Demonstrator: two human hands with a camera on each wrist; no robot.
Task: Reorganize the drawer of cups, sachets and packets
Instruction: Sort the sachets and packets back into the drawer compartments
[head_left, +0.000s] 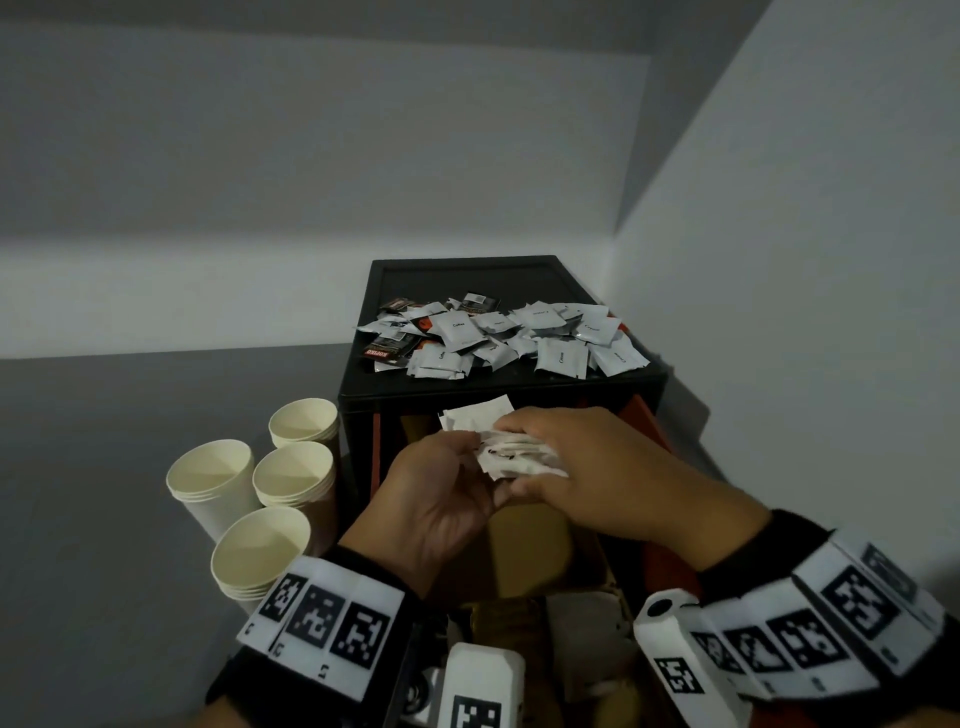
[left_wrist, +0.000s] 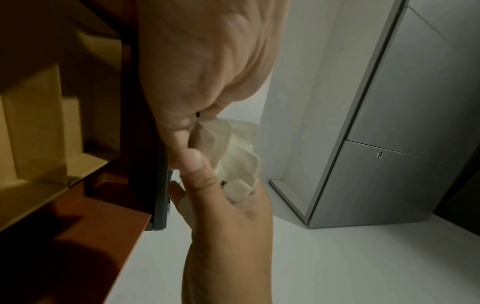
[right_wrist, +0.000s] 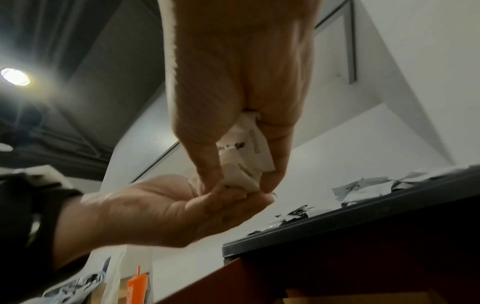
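Both hands are meeting over an open drawer (head_left: 524, 545), sharing a bundle of white sachets (head_left: 511, 449). The right hand (head_left: 582, 462) is gripping the bundle from above, fingers curled round it, while the left hand (head_left: 441, 483) is pinching its near edge between thumb and fingertips. Behind them, more sachets and dark packets are lying heaped (head_left: 498, 338) on a black box (head_left: 358, 395). Four stacks of paper cups (head_left: 260, 545) are standing on the grey counter (head_left: 93, 519), just beside the box.

We hold a bunch of white sachets (head_left: 511, 452) between our left hand (head_left: 441, 493) and right hand (head_left: 587, 467), paper cups (head_left: 270, 483) standing left of the black drawer unit (head_left: 358, 384).
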